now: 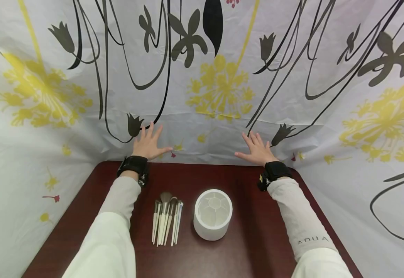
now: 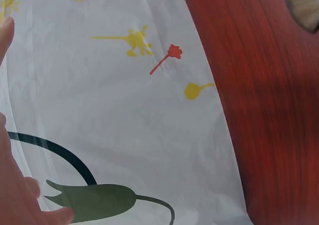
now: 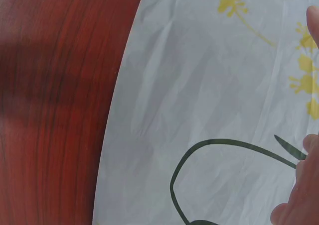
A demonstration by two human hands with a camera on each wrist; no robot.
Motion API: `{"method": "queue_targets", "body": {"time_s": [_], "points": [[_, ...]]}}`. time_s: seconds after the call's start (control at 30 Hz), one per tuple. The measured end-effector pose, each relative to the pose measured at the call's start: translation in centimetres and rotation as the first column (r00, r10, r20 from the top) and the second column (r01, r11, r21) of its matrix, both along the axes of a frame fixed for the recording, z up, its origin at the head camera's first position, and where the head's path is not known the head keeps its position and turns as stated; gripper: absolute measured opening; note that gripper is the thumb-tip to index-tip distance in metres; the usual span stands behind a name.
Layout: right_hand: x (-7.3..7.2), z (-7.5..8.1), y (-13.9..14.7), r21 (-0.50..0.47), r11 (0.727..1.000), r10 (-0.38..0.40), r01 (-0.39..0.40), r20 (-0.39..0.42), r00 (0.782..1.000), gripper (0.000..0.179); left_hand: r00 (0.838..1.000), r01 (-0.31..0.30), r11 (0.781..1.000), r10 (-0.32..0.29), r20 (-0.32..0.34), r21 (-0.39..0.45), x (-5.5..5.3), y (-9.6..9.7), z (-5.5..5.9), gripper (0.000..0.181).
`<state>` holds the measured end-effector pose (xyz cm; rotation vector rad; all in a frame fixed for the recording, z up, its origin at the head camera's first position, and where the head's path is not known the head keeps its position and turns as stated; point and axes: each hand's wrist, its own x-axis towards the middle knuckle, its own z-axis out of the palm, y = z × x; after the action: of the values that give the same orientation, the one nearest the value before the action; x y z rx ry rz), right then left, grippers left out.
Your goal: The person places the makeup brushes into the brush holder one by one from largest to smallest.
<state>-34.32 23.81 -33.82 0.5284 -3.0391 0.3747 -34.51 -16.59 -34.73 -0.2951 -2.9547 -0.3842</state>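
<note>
My left hand (image 1: pixel 147 143) is stretched out past the table's far edge, fingers spread and straight, holding nothing. On the other side my right hand (image 1: pixel 257 150) reaches out the same way, with its fingers spread and nothing in them. Several makeup brushes (image 1: pixel 163 224) with pale handles lie side by side on the table, bristles pointing away from me. To their right stands a round white brush holder (image 1: pixel 213 214), its top divided into several compartments. In the left wrist view, the bristles of a brush (image 2: pixel 305 8) show at the upper right corner.
The dark red wooden table (image 1: pixel 250 247) has rounded far corners. A white curtain (image 1: pixel 208 139) with yellow and grey flower prints hangs behind it and along both sides. Black straps with devices (image 1: pixel 134 166) sit on both wrists.
</note>
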Motion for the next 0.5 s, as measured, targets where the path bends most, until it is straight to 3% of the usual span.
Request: {"method": "queue_targets", "body": {"time_s": [0.23,0.5], "points": [[1.0,-0.5,-0.1,-0.023,0.998,0.06,-0.061,-0.012,0.998,0.083,0.998,0.03,0.999,-0.031,0.045,0.021,0.4,0.3,-0.8,0.095],[1.9,-1.3,-0.6,-0.074,0.987,0.145,-0.144,0.01,0.989,0.081,0.997,0.062,0.998,-0.063,0.035,0.03,0.8,0.3,-1.1,0.097]]}}
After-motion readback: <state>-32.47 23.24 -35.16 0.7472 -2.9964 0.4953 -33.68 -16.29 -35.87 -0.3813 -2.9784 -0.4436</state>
